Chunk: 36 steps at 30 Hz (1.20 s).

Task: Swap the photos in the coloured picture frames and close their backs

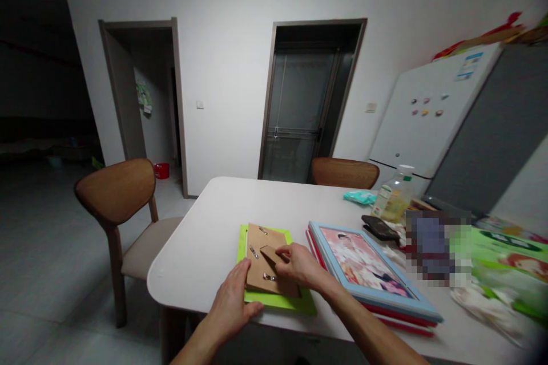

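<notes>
A lime-green picture frame (282, 301) lies face down on the white table (197, 251). Its brown backing board (256, 278) sits slightly askew over the opening, with small metal clips and hangers on it. My left hand (231, 299) holds the frame's near left corner, fingers along the left side and thumb at the front edge. With thumb and fingers, my right hand (299, 265) pinches the brown stand flap (270, 252), which is raised from the board. The fingertips' far side is hidden.
Right of my hands, a light-blue picture frame (422, 309) with a photo lies on red frames (400, 322). Beyond are a dark wallet-like item (380, 228), a bottle of yellowish liquid (391, 194), a teal packet (358, 198) and a green package (505, 254). Wooden chairs (120, 191) stand around the table.
</notes>
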### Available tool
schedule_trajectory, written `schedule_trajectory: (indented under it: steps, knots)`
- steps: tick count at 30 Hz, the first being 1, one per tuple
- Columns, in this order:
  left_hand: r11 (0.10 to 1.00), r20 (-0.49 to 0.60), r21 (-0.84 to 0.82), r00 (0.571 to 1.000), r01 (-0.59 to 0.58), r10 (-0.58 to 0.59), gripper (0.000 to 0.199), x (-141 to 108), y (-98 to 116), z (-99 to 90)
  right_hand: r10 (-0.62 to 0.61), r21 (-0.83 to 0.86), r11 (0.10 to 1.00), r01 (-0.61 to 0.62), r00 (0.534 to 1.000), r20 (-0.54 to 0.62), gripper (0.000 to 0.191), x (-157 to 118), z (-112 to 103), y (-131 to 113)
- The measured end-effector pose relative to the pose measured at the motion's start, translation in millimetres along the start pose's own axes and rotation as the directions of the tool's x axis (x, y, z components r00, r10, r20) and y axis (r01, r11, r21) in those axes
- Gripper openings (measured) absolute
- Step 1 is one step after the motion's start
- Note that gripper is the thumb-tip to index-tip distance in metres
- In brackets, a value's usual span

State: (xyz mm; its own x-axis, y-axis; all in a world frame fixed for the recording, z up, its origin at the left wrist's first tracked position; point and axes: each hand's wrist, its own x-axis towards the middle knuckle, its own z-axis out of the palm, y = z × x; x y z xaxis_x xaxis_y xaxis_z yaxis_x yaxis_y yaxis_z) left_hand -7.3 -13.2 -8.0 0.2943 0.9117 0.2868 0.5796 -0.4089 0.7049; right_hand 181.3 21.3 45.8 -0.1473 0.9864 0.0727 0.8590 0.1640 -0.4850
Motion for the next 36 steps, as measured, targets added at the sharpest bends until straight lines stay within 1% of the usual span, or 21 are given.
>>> schedule_trajectory:
  steps: [2, 4, 6, 9, 11, 12, 14, 16, 18, 21, 23, 25, 27, 29, 31, 32, 34, 35, 36]
  knots:
    - [0.994, -0.033, -0.105, 0.999, 0.04, -0.044, 0.066, 2.7, 4.4, -2.7, -0.025, 0.005, 1.0, 0.026, 1.0, -0.006, 0.022, -3.9, -3.3, -4.5]
    - [0.965, -0.078, -0.248, 0.991, 0.088, -0.11, 0.05, 6.9, 7.6, -4.6, -0.062, 0.014, 0.998, 0.062, 0.997, -0.049, 0.024, -9.0, -4.7, -12.1]
    - [0.906, -0.128, -0.404, 0.973, 0.127, -0.193, 0.036, 11.8, 7.8, -5.6, -0.097, 0.05, 0.993, 0.103, 0.99, -0.102, 0.03, -13.5, -5.1, -20.6]
    - [0.823, -0.158, -0.54, 0.94, 0.175, -0.303, 0.029, 17.5, 0.1, -9.7, -0.136, 0.179, 0.971, 0.159, 0.982, -0.134, 0.038, -15.4, -4.4, -25.0]
    - [0.8, -0.159, -0.561, 0.92, 0.213, -0.357, 0.03, 18.6, -9.6, -17.2, -0.105, 0.217, 0.966, 0.141, 0.98, -0.167, 0.039, -12.9, -2.1, -16.6]
    - [0.788, -0.16, -0.568, 0.908, 0.235, -0.386, 0.03, 18.1, -15.5, -22.7, -0.069, 0.193, 0.975, 0.106, 0.979, -0.19, 0.041, -11.2, -0.1, -9.1]
    - [0.769, -0.156, -0.573, 0.884, 0.282, -0.441, 0.029, 15.9, -27.9, -36.2, 0.009, 0.064, 0.998, 0.006, 0.974, -0.227, 0.043, -8.2, 5.7, 9.3]
    - [0.761, -0.146, -0.56, 0.865, 0.327, -0.48, 0.027, 13.3, -39.5, -50.8, 0.069, -0.075, 0.993, -0.087, 0.973, -0.219, 0.047, -6.9, 12.6, 26.5]
    - [0.771, -0.14, -0.526, 0.857, 0.36, -0.496, 0.025, 12.1, -48.9, -63.8, 0.108, -0.154, 0.978, -0.139, 0.975, -0.192, 0.051, -6.5, 18.3, 37.7]
    - [0.817, -0.158, -0.432, 0.86, 0.382, -0.486, 0.021, 14.6, -58.4, -77.4, 0.14, -0.159, 0.973, -0.167, 0.976, -0.169, 0.055, -3.9, 22.1, 43.9]
    - [0.855, -0.189, -0.342, 0.863, 0.389, -0.468, 0.021, 17.4, -62.8, -82.9, 0.159, -0.119, 0.976, -0.183, 0.969, -0.188, 0.056, 0.1, 21.8, 45.6]
    - [0.887, -0.239, -0.237, 0.861, 0.397, -0.449, 0.022, 18.6, -66.5, -86.9, 0.205, -0.038, 0.975, -0.218, 0.954, -0.218, 0.056, 4.1, 20.1, 47.3]
    - [0.904, -0.295, -0.127, 0.854, 0.409, -0.428, 0.021, 17.8, -69.1, -89.4, 0.276, 0.112, 0.96, -0.258, 0.939, -0.206, 0.057, 6.2, 17.0, 47.8]
    - [0.911, -0.339, -0.031, 0.853, 0.411, -0.396, 0.021, 16.0, -68.7, -89.3, 0.336, 0.317, 0.905, -0.284, 0.934, -0.122, 0.06, 5.5, 11.9, 44.6]
    - [0.919, -0.369, 0.042, 0.861, 0.391, -0.35, 0.025, 14.7, -61.8, -84.3, 0.342, 0.505, 0.816, -0.281, 0.939, -0.03, 0.064, 2.8, 4.8, 36.8]
    - [0.925, -0.379, 0.07, 0.868, 0.374, -0.322, 0.028, 14.5, -55.0, -79.2, 0.334, 0.575, 0.771, -0.274, 0.943, 0.001, 0.066, 1.3, 0.9, 31.6]
    - [0.943, -0.379, 0.108, 0.89, 0.316, -0.255, 0.034, 14.8, -33.8, -63.5, 0.315, 0.67, 0.7, -0.249, 0.949, 0.023, 0.07, -1.4, -6.1, 20.4]
    - [0.955, -0.358, 0.119, 0.909, 0.272, -0.214, 0.035, 15.2, -19.9, -53.1, 0.306, 0.702, 0.673, -0.231, 0.952, 0.019, 0.071, -2.3, -8.6, 15.2]
    - [0.971, -0.318, 0.126, 0.936, 0.202, -0.154, 0.037, 15.6, -4.7, -41.7, 0.297, 0.729, 0.651, -0.211, 0.955, 0.011, 0.072, -2.9, -10.2, 10.8]
